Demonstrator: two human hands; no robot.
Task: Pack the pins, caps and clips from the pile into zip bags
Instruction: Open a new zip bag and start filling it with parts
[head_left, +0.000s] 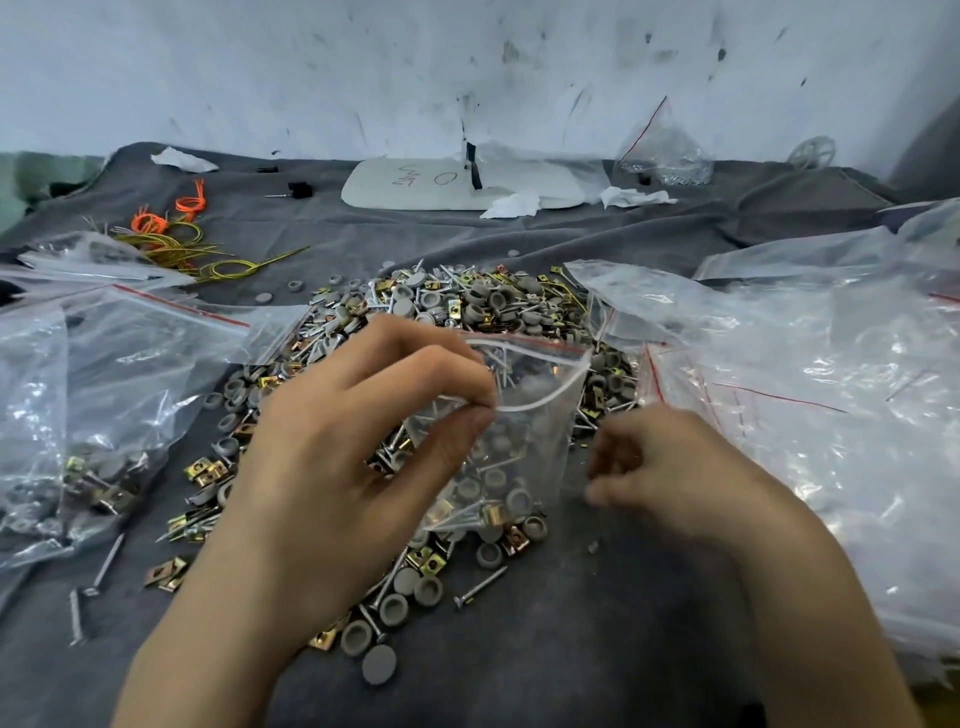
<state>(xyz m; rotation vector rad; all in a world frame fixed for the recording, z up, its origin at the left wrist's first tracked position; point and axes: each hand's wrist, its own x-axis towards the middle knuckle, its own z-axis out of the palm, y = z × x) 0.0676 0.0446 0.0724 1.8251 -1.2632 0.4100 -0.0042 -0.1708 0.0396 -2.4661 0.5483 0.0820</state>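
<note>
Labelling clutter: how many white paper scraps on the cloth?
3. Left scrap at the cloth's far-left back edge; middle scrap against the board's front edge; right scrap just right of the board. Others may be hidden under bags.

Place: a small hand-packing workshop.
Surface: a desk (597, 649) draped in creased grey cloth.
Stock: a loose pile of pins, caps and clips (467, 306), with heaps of clear zip bags (831, 389) at both sides.
Backdrop: a scuffed, stained white wall (363, 67).
Oddments: orange and yellow wire ties (176, 228) and crumpled paper scraps (511, 205).
</note>
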